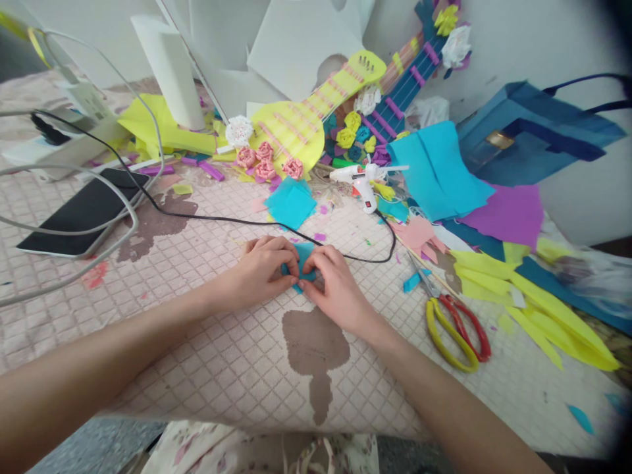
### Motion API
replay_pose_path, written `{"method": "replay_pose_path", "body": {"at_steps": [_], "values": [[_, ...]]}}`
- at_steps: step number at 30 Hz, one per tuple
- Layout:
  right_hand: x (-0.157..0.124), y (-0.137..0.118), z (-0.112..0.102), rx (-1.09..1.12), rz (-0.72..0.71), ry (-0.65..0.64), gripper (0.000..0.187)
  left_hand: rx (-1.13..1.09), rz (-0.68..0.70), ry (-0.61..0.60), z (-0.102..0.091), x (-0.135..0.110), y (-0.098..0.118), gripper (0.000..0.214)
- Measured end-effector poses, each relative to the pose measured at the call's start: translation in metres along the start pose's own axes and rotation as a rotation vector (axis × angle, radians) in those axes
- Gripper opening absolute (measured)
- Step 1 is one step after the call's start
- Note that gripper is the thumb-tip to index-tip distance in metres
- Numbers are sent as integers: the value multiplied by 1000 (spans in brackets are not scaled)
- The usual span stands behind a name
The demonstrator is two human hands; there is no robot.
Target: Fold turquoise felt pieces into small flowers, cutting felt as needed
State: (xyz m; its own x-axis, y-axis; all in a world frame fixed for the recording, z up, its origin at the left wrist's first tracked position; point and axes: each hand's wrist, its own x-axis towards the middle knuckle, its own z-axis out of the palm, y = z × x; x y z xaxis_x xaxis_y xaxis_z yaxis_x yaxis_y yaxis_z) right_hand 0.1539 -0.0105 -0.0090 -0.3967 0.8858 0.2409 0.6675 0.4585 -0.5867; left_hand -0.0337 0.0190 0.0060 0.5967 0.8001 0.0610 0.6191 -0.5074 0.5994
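Observation:
Both hands meet at the middle of the quilted cloth, over a small piece of turquoise paper [305, 252]. My left hand [269, 268] pinches its left side with thumb and fingers. From the right, my right hand [333, 280] grips the same paper, the thumb tips almost touching. Much of the piece is hidden beneath my fingers. Just beyond lies a stack of turquoise paper squares [291, 203]. A white hot glue gun [363, 184] rests behind my right hand, its black cord [237, 220] running past my fingertips. Scissors [457, 329] with yellow and red handles lie to the right.
A yellow paper guitar [291, 131] with pink flowers and a blue one [402, 99] lean at the back. Yellow paper strips [538, 303], turquoise sheets [439, 171] and a blue bag [533, 135] are at right. A phone [83, 214] and white power strip [54, 148] lie left.

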Motion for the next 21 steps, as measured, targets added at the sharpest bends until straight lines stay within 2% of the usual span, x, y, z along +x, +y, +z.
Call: {"method": "replay_pose_path", "body": {"at_steps": [11, 21], "values": [[0, -2, 0, -34, 22, 1, 15, -26, -39, -2, -1, 2, 0, 5], [-1, -5, 2, -51, 31, 6, 19, -48, 21, 31, 1, 5, -11, 4]]}}
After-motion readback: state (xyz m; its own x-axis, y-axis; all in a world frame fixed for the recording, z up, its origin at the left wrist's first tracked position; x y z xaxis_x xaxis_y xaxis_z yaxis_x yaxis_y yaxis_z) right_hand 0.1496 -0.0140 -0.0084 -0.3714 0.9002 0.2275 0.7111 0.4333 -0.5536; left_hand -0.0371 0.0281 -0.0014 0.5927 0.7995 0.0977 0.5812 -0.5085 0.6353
